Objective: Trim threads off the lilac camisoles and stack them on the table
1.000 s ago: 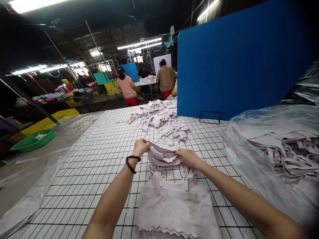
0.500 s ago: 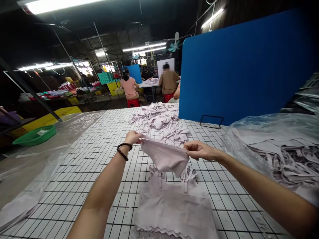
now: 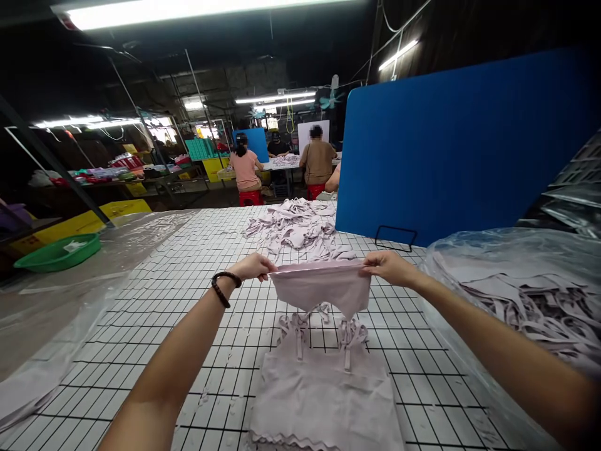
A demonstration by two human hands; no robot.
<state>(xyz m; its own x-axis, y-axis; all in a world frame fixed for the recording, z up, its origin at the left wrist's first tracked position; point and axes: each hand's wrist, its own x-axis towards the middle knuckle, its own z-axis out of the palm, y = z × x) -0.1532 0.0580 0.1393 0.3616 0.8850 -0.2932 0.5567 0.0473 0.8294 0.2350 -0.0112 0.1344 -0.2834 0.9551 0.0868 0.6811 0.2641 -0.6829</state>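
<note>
The left hand (image 3: 252,267) and right hand (image 3: 387,267) each pinch an end of the lilac garment (image 3: 323,289), fingers closed on its upper edge, holding it taut above the table (image 3: 178,294). It hangs over the top (image 3: 323,391) lying at 6 o'clock, with a pile (image 3: 298,227) at 12 o'clock and a bag (image 3: 511,275) at 3 o'clock.

Dim workshop, ceiling strip lights (image 3: 188,9), blue partition (image 3: 451,150), grid-topped table (image 3: 178,294).

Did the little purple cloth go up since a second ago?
Yes. The lilac cloth rose off the folded stack on the grid table; the left hand and right hand now hold it stretched in the air above it.
</note>
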